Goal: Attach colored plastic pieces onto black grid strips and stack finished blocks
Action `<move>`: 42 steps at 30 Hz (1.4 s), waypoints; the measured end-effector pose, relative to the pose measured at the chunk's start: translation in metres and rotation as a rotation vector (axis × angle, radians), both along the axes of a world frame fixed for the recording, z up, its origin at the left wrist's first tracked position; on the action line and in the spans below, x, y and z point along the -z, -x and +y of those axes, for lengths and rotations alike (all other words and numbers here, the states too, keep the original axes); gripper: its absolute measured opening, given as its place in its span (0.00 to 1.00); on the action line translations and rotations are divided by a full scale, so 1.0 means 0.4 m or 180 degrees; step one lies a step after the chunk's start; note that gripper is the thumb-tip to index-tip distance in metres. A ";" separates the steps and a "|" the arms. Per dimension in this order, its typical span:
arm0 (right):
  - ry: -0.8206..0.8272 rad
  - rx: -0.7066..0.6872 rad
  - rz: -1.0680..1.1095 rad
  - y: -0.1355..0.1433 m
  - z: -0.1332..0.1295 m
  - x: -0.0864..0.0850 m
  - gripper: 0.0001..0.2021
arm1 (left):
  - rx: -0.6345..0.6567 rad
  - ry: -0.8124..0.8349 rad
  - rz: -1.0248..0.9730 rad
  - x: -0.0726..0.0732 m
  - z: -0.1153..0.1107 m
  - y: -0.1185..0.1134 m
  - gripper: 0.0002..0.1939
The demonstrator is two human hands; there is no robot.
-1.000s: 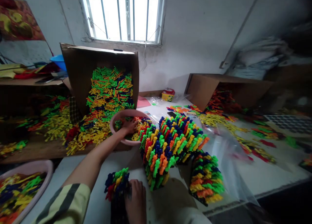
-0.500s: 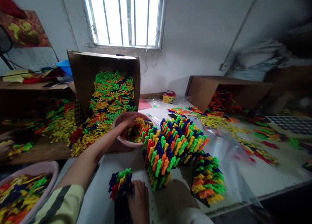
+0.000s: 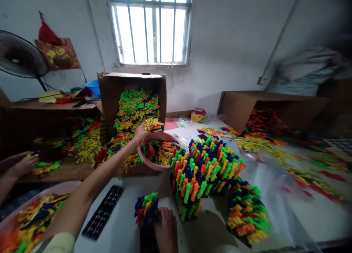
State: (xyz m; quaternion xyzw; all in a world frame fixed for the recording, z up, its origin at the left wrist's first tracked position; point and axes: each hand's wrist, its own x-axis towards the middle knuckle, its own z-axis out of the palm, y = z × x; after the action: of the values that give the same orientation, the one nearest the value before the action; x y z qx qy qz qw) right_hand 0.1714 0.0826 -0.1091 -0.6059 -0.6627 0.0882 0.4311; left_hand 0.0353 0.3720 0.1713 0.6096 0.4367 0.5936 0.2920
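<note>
My left hand (image 3: 141, 132) is raised over the back rim of a pink basin (image 3: 142, 158), its fingers closed round a handful of small coloured plastic figures (image 3: 154, 125). More loose figures fill that basin. In the front middle, my right hand (image 3: 166, 225) has its fingers curled at the right edge of a black holed tray (image 3: 147, 236). The far end of this tray carries upright figures (image 3: 146, 206) in blue, green, red and yellow. To its left a bare black holed tray (image 3: 103, 212) lies flat on the white table.
Several filled blocks of figures (image 3: 192, 172) stand right of centre, another (image 3: 247, 212) beyond them. A tipped carton (image 3: 106, 95) spills figures behind the basin; a second carton (image 3: 233, 108) lies at right. Clear plastic sheeting (image 3: 271, 187) covers the right side. A co-worker's hands (image 3: 24, 165) are at far left.
My left hand has come up out of the pink basin with a handful of figures. The right hand stays at the black tray. The view has shifted, showing the fan and bare tray.
</note>
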 end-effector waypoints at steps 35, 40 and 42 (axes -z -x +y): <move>0.0778 0.0268 0.0742 0.015 -0.051 -0.140 0.14 | -0.1277 0.1708 0.1561 0.451 -0.632 0.244 0.41; 0.0578 0.0204 0.2114 -0.047 -0.207 -0.260 0.11 | -0.1348 0.0702 0.2306 0.537 -0.648 0.218 0.48; 0.0227 0.0070 0.2221 -0.162 -0.244 -0.341 0.09 | -0.1407 0.0433 0.2497 0.565 -0.645 0.215 0.48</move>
State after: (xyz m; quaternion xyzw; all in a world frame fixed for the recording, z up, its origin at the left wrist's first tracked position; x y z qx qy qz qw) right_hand 0.2363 -0.0151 0.0273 -0.5610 -0.4654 0.3084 0.6112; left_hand -0.0506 0.1141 -0.0547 0.6600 0.6719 0.3359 0.0102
